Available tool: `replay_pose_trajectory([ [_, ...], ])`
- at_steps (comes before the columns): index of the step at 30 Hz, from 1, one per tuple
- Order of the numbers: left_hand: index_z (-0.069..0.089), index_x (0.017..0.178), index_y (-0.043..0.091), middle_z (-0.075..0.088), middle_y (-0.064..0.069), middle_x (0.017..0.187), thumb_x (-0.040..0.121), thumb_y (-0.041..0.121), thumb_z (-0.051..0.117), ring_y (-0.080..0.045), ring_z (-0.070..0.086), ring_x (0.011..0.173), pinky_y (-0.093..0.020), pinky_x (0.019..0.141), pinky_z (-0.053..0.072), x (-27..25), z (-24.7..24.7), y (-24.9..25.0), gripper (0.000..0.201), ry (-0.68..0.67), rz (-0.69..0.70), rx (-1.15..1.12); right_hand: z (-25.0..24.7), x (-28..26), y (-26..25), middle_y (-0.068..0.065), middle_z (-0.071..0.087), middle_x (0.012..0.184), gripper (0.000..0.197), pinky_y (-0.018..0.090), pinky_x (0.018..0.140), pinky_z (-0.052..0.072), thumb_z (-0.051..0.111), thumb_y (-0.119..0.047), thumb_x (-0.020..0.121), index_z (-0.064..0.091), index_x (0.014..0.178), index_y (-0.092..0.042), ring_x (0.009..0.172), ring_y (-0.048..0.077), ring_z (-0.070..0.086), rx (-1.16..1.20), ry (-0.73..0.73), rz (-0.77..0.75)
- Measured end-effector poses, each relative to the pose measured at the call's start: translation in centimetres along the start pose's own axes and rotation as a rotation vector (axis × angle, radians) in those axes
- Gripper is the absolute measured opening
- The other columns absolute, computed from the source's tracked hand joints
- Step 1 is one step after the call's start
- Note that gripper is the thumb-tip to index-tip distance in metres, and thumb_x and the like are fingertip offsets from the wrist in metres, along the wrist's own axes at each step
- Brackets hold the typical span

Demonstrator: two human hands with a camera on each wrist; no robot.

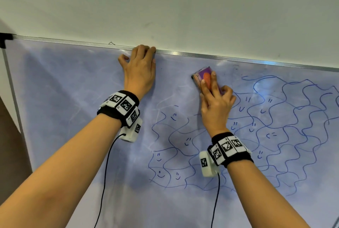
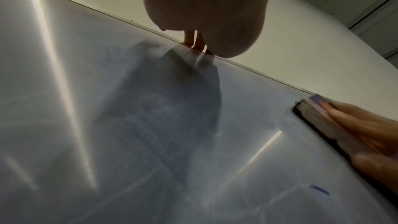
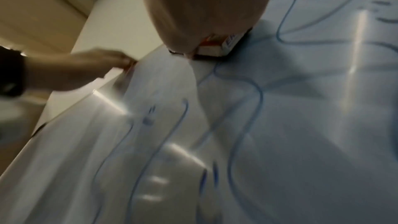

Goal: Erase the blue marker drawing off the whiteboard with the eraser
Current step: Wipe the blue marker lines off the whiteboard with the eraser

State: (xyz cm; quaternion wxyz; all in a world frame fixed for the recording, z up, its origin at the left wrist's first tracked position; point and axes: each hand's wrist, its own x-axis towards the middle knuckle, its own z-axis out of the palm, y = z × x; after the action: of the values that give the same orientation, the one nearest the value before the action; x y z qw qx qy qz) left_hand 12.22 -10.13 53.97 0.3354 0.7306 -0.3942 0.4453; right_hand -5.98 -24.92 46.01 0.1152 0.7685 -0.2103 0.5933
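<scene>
The whiteboard (image 1: 73, 99) hangs on a wall, and a blue marker drawing (image 1: 275, 117) of wavy lines and small faces covers its right and lower middle. My right hand (image 1: 213, 97) grips a purple and orange eraser (image 1: 204, 75) and presses it flat on the board near the top, at the drawing's upper left edge. The eraser (image 2: 314, 113) shows its dark felt against the board in the left wrist view. My left hand (image 1: 140, 68) rests on the board's erased left part, its fingertips (image 2: 194, 42) touching the top frame (image 1: 238, 58). It holds nothing.
The board's left frame and black corner piece (image 1: 3, 40) are at the far left. A pale wall (image 1: 183, 7) rises above the board. Cables hang from both wrist cameras (image 1: 131, 132) in front of the board.
</scene>
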Motion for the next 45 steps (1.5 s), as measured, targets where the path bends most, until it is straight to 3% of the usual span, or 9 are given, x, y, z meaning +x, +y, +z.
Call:
replay_pose_trajectory([
  [8, 0.053, 0.127, 0.019, 0.053, -0.002, 0.119, 0.094, 0.019, 0.041, -0.021, 0.049, 0.110, -0.044, 0.085, 0.028, -0.2, -0.5, 0.0, 0.035, -0.042, 0.016, 0.027, 2.0, -12.4, -2.5, 0.000, 0.047, 0.143, 0.064, 0.042, 0.075, 0.037, 0.073, -0.003, 0.075, 0.052, 0.130, -0.027, 0.096, 0.032, 0.048, 0.044, -0.189, -0.430],
  [11, 0.052, 0.129, 0.019, 0.053, -0.003, 0.121, 0.094, 0.018, 0.042, -0.021, 0.049, 0.112, -0.046, 0.087, 0.028, -0.2, -0.8, -0.2, 0.036, -0.066, 0.035, 0.039, 1.7, -11.5, -2.0, -0.002, 0.048, 0.143, 0.066, 0.041, 0.076, 0.038, 0.073, -0.007, 0.077, 0.045, 0.132, -0.029, 0.094, 0.031, 0.049, 0.064, -0.188, -0.537],
  [14, 0.051, 0.130, 0.018, 0.052, -0.003, 0.122, 0.094, 0.019, 0.042, -0.021, 0.048, 0.113, -0.046, 0.087, 0.028, -0.2, -0.7, -0.2, 0.037, -0.071, 0.041, 0.040, 1.2, -7.5, -2.4, -0.002, 0.047, 0.143, 0.072, 0.040, 0.076, 0.036, 0.054, -0.004, 0.079, 0.034, 0.140, -0.036, 0.095, 0.032, 0.047, 0.050, -0.174, -0.445],
  [18, 0.046, 0.135, 0.018, 0.049, -0.003, 0.129, 0.094, 0.019, 0.041, -0.020, 0.044, 0.121, -0.047, 0.089, 0.028, -0.6, -0.3, -0.2, 0.041, -0.075, 0.034, 0.053, 1.9, -6.1, -3.6, 0.000, 0.045, 0.145, 0.065, 0.040, 0.077, 0.033, 0.060, 0.000, 0.075, 0.053, 0.132, -0.029, 0.096, 0.033, 0.045, 0.043, -0.154, -0.333],
  [27, 0.039, 0.142, 0.018, 0.043, -0.003, 0.140, 0.096, 0.018, 0.040, -0.019, 0.035, 0.134, -0.052, 0.095, 0.026, -0.8, -0.3, -0.6, 0.046, -0.130, 0.040, 0.081, 3.0, -10.7, -3.8, -0.003, 0.049, 0.142, 0.067, 0.041, 0.076, 0.038, 0.061, -0.008, 0.091, 0.028, 0.144, -0.034, 0.097, 0.033, 0.052, 0.102, -0.220, -0.706],
  [34, 0.040, 0.141, 0.019, 0.044, -0.003, 0.139, 0.094, 0.018, 0.039, -0.019, 0.036, 0.133, -0.050, 0.093, 0.026, -0.8, -0.2, -0.5, 0.047, -0.131, 0.029, 0.078, 2.6, -6.5, -5.1, -0.002, 0.049, 0.142, 0.085, 0.039, 0.076, 0.032, 0.056, 0.003, 0.077, 0.023, 0.141, -0.041, 0.097, 0.032, 0.044, 0.109, -0.155, -0.422],
  [37, 0.040, 0.141, 0.019, 0.044, -0.003, 0.139, 0.094, 0.017, 0.039, -0.018, 0.037, 0.133, -0.050, 0.093, 0.026, -0.8, -0.1, -0.5, 0.047, -0.123, 0.025, 0.076, 3.5, -10.0, -5.1, -0.003, 0.049, 0.142, 0.073, 0.041, 0.077, 0.033, 0.064, -0.004, 0.083, 0.034, 0.142, -0.035, 0.099, 0.034, 0.049, 0.106, -0.218, -0.557],
  [41, 0.039, 0.142, 0.020, 0.043, -0.002, 0.139, 0.095, 0.019, 0.038, -0.017, 0.037, 0.133, -0.050, 0.094, 0.026, -0.7, -0.4, -0.7, 0.048, -0.147, 0.033, 0.094, 3.5, -14.6, -4.5, -0.004, 0.036, 0.148, 0.089, 0.043, 0.083, 0.033, 0.067, -0.006, 0.065, 0.031, 0.143, -0.031, 0.110, 0.035, 0.050, 0.046, -0.485, -0.836],
  [45, 0.039, 0.143, 0.020, 0.043, -0.002, 0.140, 0.094, 0.019, 0.037, -0.017, 0.037, 0.132, -0.051, 0.094, 0.026, -0.7, -0.6, -0.5, 0.049, -0.160, 0.036, 0.102, 3.2, -12.7, -4.9, -0.004, 0.047, 0.143, 0.078, 0.044, 0.083, 0.032, 0.074, -0.010, 0.063, 0.046, 0.133, -0.031, 0.109, 0.033, 0.044, 0.024, -0.506, -0.888],
])
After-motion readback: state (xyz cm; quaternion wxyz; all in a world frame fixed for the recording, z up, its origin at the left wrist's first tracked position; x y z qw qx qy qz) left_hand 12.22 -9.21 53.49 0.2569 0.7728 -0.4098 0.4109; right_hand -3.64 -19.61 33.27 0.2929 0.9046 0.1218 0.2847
